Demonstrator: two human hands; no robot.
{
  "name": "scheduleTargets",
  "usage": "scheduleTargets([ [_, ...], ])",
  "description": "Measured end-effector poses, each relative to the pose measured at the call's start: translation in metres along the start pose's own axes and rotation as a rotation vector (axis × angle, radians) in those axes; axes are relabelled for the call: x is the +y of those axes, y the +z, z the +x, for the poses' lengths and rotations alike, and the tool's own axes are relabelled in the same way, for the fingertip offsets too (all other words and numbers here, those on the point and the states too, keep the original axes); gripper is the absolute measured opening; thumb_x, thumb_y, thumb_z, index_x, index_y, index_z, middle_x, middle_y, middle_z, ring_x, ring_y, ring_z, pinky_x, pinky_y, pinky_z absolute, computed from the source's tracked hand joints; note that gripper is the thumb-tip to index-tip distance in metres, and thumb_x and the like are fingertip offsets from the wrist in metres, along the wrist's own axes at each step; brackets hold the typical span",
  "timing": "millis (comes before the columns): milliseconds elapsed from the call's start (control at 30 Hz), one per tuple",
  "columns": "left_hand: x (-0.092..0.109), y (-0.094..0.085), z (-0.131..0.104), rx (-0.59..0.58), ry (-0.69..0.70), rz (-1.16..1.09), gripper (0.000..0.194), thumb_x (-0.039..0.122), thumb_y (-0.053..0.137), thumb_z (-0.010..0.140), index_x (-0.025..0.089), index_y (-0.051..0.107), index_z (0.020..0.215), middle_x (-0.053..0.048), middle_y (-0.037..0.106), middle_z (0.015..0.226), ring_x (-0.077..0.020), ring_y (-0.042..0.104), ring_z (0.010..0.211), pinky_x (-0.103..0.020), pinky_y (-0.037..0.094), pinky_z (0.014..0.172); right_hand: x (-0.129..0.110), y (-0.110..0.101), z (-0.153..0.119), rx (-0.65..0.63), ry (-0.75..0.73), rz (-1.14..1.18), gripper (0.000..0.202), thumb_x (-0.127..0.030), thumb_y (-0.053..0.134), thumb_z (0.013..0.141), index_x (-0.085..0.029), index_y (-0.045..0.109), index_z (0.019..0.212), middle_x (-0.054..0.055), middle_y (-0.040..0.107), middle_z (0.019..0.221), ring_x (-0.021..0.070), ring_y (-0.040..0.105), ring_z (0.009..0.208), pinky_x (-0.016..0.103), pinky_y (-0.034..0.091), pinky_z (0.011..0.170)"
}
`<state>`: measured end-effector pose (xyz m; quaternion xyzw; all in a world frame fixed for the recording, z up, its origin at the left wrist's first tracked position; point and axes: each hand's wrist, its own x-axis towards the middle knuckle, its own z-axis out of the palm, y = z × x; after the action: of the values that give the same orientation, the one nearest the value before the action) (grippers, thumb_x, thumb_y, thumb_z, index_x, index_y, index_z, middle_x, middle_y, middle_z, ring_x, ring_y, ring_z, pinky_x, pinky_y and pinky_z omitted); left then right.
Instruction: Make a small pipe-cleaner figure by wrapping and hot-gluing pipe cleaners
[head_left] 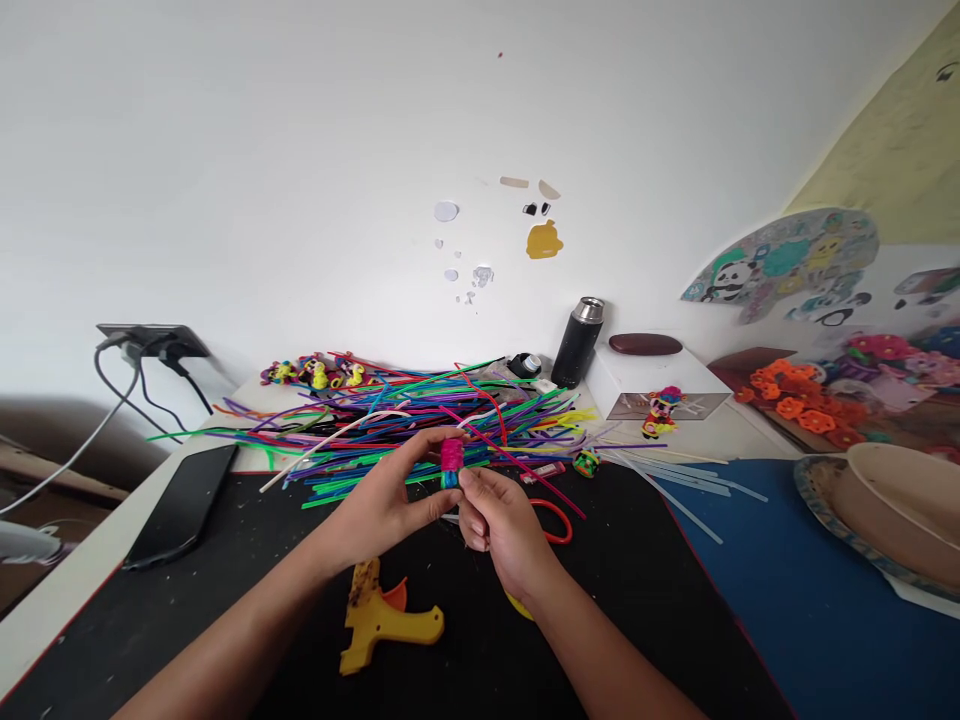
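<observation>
My left hand [396, 498] and my right hand [501, 522] meet over the black mat [645, 600], both pinching a small wound piece of pipe cleaner [451, 461], pink on top and blue below. A long pink pipe cleaner strand [525, 467] runs from it out to the right. Just beyond the hands lies a wide pile of coloured pipe cleaners [420, 415]. A yellow glue gun [382, 618] lies on the mat under my left forearm.
A black phone [184, 503] lies at the left. A black flask [577, 342], a white box [652, 380] with a small figure [661, 410], finished figures [311, 373], orange flowers [799, 398] and a plate [870, 510] stand around. Cables [127, 395] hang from a wall socket.
</observation>
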<state>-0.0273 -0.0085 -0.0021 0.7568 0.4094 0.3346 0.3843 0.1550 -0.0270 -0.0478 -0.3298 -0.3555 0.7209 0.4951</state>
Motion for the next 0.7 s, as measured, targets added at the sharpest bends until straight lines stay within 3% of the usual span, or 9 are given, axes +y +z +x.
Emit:
scheduleTargets([
  [367, 0.002, -0.004, -0.001, 0.062, 0.035, 0.136, 0.054, 0.024, 0.074, 0.092, 0.03, 0.061, 0.144, -0.009, 0.069, 0.144, -0.0308, 0.066, 0.131, -0.044, 0.052, 0.112, 0.002, -0.001, 0.0, 0.0, -0.023, -0.068, 0.05, -0.063, 0.082, 0.087, -0.019, 0.061, 0.077, -0.011, 0.04, 0.049, 0.0057, 0.032, 0.039, 0.024, 0.02, 0.044],
  [533, 0.0, -0.017, 0.006, 0.189, -0.02, -0.153, 0.047, 0.036, 0.08, 0.091, 0.029, 0.064, 0.135, -0.01, 0.071, 0.138, -0.031, 0.067, 0.129, -0.044, 0.052, 0.111, -0.003, -0.007, 0.004, 0.073, -0.108, -0.046, 0.051, -0.065, 0.079, 0.088, -0.017, 0.068, 0.079, -0.011, 0.039, 0.048, 0.0055, 0.031, 0.039, 0.023, 0.02, 0.043],
  [700, 0.002, -0.03, 0.011, 0.27, -0.057, -0.411, 0.048, 0.043, 0.088, 0.085, 0.027, 0.066, 0.126, -0.011, 0.073, 0.131, -0.0308, 0.068, 0.124, -0.041, 0.056, 0.1, 0.001, -0.005, 0.006, 0.145, -0.144, -0.053, 0.053, -0.067, 0.081, 0.085, -0.019, 0.063, 0.073, -0.012, 0.036, 0.047, 0.0057, 0.031, 0.038, 0.023, 0.019, 0.043],
])
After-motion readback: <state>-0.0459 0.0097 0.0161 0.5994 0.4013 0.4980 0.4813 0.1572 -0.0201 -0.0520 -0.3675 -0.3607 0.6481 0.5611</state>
